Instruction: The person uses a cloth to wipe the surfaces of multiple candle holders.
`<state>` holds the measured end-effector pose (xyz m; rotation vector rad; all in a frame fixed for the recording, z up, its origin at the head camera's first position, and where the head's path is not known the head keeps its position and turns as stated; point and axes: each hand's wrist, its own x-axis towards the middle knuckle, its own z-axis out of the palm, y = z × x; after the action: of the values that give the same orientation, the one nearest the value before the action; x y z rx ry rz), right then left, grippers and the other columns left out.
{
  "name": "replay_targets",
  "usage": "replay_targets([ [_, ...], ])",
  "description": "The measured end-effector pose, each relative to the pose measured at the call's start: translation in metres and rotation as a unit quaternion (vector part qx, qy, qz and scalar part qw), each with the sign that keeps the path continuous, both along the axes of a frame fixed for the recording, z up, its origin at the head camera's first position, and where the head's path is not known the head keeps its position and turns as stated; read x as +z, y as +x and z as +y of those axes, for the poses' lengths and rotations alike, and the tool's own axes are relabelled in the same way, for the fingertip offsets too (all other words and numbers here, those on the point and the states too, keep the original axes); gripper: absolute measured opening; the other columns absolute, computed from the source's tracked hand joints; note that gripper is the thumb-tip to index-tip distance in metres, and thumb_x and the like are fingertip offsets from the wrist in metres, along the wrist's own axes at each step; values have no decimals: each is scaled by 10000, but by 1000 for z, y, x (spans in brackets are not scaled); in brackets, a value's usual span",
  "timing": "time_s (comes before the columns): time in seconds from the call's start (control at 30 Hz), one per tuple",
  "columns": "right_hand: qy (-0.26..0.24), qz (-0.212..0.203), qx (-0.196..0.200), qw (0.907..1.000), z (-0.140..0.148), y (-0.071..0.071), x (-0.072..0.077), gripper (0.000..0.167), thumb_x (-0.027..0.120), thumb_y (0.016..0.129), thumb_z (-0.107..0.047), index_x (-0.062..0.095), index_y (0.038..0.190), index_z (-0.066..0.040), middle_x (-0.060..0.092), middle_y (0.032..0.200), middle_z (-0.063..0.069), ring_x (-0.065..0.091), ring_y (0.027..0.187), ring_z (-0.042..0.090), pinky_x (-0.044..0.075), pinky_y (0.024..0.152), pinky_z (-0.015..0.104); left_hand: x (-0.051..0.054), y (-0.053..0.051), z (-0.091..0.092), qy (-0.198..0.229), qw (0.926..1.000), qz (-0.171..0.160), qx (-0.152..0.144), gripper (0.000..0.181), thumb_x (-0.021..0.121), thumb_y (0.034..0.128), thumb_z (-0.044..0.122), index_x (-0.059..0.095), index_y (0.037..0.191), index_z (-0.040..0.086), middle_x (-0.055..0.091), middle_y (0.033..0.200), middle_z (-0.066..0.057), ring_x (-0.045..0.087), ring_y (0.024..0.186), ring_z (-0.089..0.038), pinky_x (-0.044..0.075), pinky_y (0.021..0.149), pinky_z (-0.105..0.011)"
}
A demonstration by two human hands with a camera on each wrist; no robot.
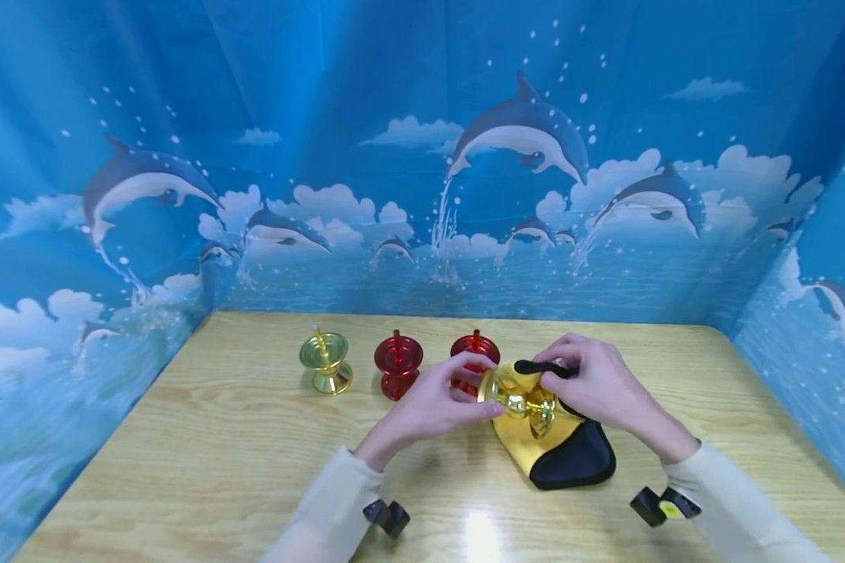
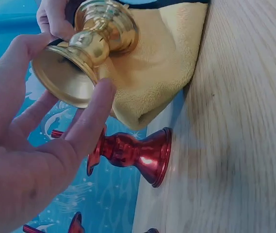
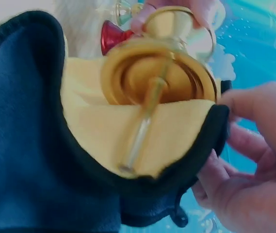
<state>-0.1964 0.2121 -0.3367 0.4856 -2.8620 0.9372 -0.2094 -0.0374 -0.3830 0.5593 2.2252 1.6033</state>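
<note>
My left hand (image 1: pixel 436 400) grips a shiny gold candle holder (image 1: pixel 515 404) by the rim of its base, fingers and thumb on opposite sides. The holder lies tipped sideways, its dish and thin centre rod (image 3: pixel 145 126) pointing toward my right hand (image 1: pixel 605 385). That hand pinches the black-bordered edge of a cloth (image 1: pixel 519 442), yellow on one side and dark navy on the other. In the right wrist view the cloth's yellow face (image 3: pixel 91 121) curves beneath the dish. In the left wrist view it hangs behind the holder, whose hollow base (image 2: pixel 62 80) faces my left palm.
On the wooden table (image 1: pixel 204 453), a gold candle holder (image 1: pixel 332 381) stands upright at the left. Two red ones, one in the middle (image 1: pixel 398 358) and one partly behind my left hand (image 1: pixel 475 348), stand to its right. A dolphin-printed blue curtain (image 1: pixel 394 117) borders the table.
</note>
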Motion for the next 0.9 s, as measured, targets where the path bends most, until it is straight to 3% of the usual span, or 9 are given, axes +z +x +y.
replay_targets([
  [0.13,-172,-197,659,9975,9,-3,5,218,723,914,-132,777,1125,-123,702,1022,25,491,643,98,419,529,249,-2,1,-1,215,9997,-46,-92,475,847,848,285,641,1275,313,683,1228,-15,736,949,-161,608,859,-333],
  [0.23,-520,-733,1185,9889,19,-10,7,248,709,956,-176,753,1189,-103,709,1056,56,539,700,100,468,576,255,-2,3,-1,487,9984,-105,-253,474,840,856,223,639,1280,290,687,1244,-24,745,951,-171,615,860,-333],
  [0.3,-818,-1207,1307,9806,26,-16,8,312,682,983,-207,715,1261,-69,704,1164,115,601,803,96,518,658,251,-1,3,0,703,9968,-186,-337,477,831,861,186,639,1285,285,682,1248,-35,746,959,-184,619,854,-345],
  [0.4,-1322,-1831,1186,9669,35,-25,5,430,645,1011,-241,623,1376,-15,630,1341,215,655,966,87,562,786,251,1,4,0,970,9940,-348,-374,486,815,871,145,631,1298,289,665,1244,-50,740,977,-198,623,845,-368],
  [0.5,-1780,-2054,1113,9559,41,-31,-3,486,619,1026,-213,542,1438,33,541,1448,283,678,1041,66,577,864,245,2,4,0,1233,9907,-458,-338,499,799,879,114,619,1320,260,649,1247,-87,734,992,-215,623,844,-381],
  [0.73,-2176,-1837,1506,9467,43,-32,-17,477,595,1018,-85,494,1455,76,468,1495,339,641,1129,-17,565,920,214,6,2,0,1951,9782,-666,-262,542,746,900,18,555,1390,148,577,1323,-157,744,1023,-278,618,878,-447],
  [0.83,-2460,-1900,1320,9413,40,-31,-19,510,605,1000,-56,463,1465,98,434,1524,335,630,1136,-40,562,926,210,6,2,1,2254,9706,-828,-187,561,711,914,-22,489,1420,76,566,1282,-151,738,1008,-257,606,891,-487],
  [0.9,-2637,-1945,1010,9394,38,-31,-19,503,611,995,-55,470,1445,119,525,1453,304,640,1101,-24,574,903,222,6,1,3,2511,9631,-970,-37,541,680,929,-43,463,1416,51,568,1276,-150,733,1020,-263,600,896,-498],
])
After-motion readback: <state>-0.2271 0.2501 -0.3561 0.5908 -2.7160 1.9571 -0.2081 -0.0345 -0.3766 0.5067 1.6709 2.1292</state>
